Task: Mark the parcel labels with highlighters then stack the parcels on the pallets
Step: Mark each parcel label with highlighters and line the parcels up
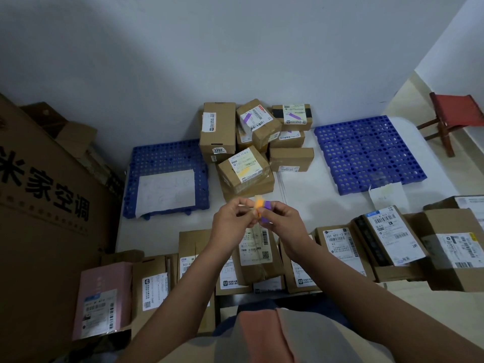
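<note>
Both hands meet in mid-air at the centre of the view. My left hand pinches an orange highlighter, which is blurred. My right hand grips a purple highlighter right beside it. Below the hands lies a row of cardboard parcels with white labels. Beyond the hands stands a stack of parcels; some of their labels carry purple or yellow marks. A blue pallet with a white sheet on it lies at the left. Another blue pallet lies at the right.
A big printed carton fills the left side. A pink box stands at the near left. More labelled parcels run along the right. A red stool stands at the far right by the wall.
</note>
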### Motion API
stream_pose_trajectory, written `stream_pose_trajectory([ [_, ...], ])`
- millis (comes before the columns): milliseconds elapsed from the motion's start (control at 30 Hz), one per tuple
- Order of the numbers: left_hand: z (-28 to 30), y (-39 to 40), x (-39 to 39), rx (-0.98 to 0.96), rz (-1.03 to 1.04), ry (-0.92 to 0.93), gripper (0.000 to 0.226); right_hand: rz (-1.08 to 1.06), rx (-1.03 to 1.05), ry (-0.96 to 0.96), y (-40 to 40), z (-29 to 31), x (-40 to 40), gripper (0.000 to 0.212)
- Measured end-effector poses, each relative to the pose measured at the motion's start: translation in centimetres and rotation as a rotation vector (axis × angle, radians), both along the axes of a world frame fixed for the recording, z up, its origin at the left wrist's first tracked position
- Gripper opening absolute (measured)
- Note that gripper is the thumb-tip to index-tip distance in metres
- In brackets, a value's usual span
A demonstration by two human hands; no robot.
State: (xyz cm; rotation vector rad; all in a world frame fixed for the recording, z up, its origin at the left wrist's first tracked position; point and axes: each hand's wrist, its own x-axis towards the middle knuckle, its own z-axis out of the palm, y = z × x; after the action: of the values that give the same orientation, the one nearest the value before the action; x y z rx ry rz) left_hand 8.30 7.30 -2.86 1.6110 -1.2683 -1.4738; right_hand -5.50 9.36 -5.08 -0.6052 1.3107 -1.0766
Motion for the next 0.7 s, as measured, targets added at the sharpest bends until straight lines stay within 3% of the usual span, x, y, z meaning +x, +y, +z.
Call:
stream_pose_trajectory([
  [233, -0.02, -0.06, -0.13, -0.005, -0.027, -0.064, 0.002, -0.019, 0.015, 0.081, 0.13, -0.03, -0.12, 0.007],
  [467, -0.53, -0.02, 0.17, -0.009, -0.064, -0.099, 0.010, -0.020, 0.025, 0.084, 0.17, 0.36, -0.06, 0.007],
  [700, -0.71, -0.25, 0.38, 0.058, -0.027, 0.011, 0.010, -0.067, 0.049, 0.077, 0.04, 0.62, 0.15, 0.008],
])
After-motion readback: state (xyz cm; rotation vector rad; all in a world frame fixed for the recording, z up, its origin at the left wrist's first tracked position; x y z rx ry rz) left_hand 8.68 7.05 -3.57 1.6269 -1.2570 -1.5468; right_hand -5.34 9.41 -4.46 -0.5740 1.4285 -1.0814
